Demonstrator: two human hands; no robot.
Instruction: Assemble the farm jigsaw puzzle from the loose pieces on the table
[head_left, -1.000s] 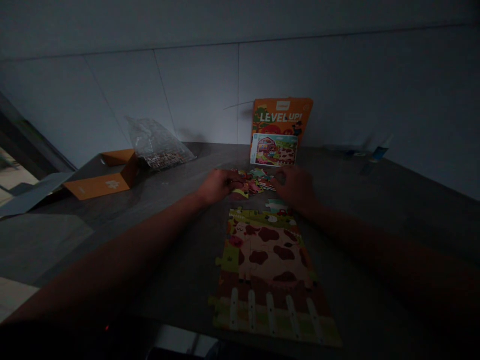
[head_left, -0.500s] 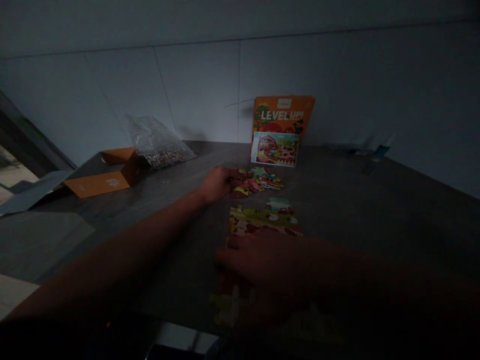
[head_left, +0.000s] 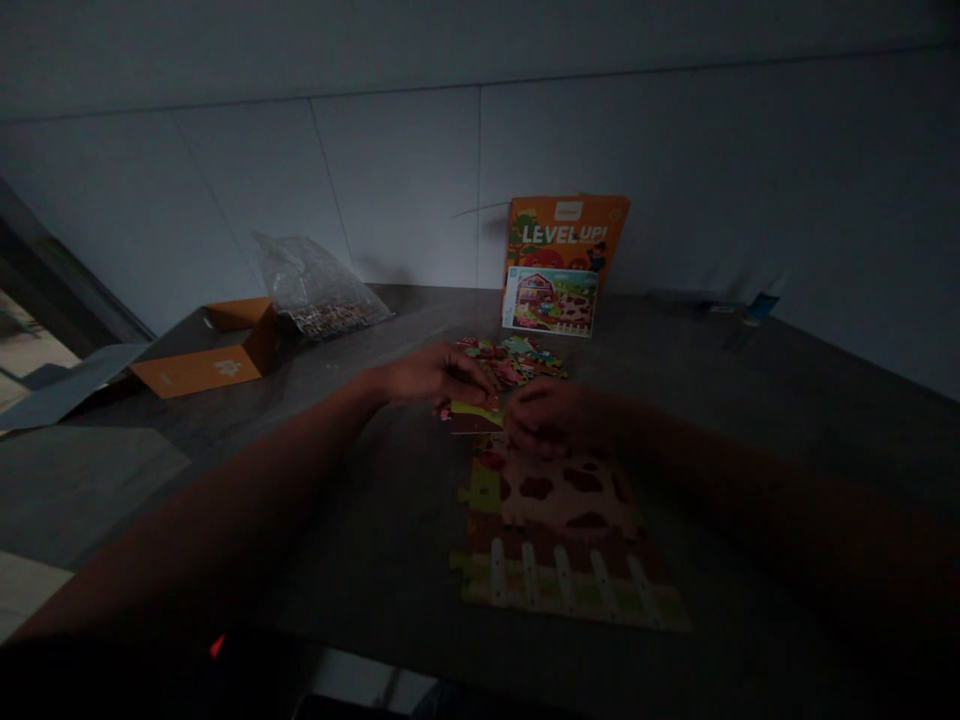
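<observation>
Right hand (head_left: 551, 415) farther forward now, over one cow puzzle (head_left: 559, 515); grip unclear; left hand (head_left: 431, 375), narrow grip on one piece (head_left: 472, 420)

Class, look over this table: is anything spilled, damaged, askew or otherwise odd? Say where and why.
Nothing stands out as spilled or damaged, though the picture is dim. The puzzle lies flat; its left edge looks uneven only because tabs jut out. Near the left hand, loose pieces overlap in a heap.
</observation>
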